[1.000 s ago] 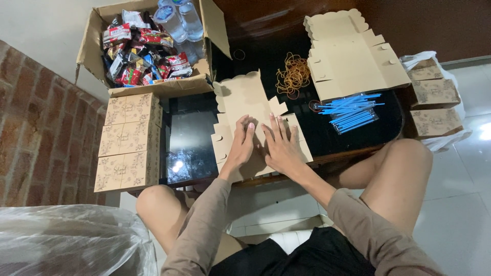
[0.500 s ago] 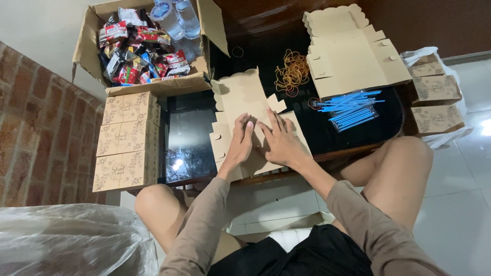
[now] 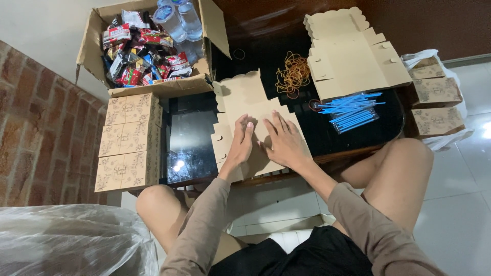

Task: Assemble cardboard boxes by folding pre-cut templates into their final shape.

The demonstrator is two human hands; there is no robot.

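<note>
Both palms press flat, unclenched, the left hand (image 3: 240,145) and right hand (image 3: 284,141) on the flat tan die-cut cardboard box blank (image 3: 253,122) mid-table. Its long axis runs 12 to 6 o'clock, scalloped flap at 12. Yellow rubber bands (image 3: 292,74) lie at 1 o'clock, blue plastic straws (image 3: 353,111) at 3, printed folded boxes (image 3: 128,141) at 9.

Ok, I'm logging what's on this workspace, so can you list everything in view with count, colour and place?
Flat box blank: one, tan, table centre, under both hands.
Second flat box blank: one, tan, table's far right.
Rubber bands: a loose pile, yellowish, between the two blanks.
Straws: a bundle, blue, right of the hands.
Open carton: one, brown, far left, holding snack packets and water bottles.
Folded boxes: three, tan with printed pattern, stacked at the left.
More folded boxes: count unclear, at the right in a white bag.
Table: one, black glossy top.
Plastic sheet: clear, lower left.
Left hand: flat on the blank.
Right hand: flat on the blank.
</note>
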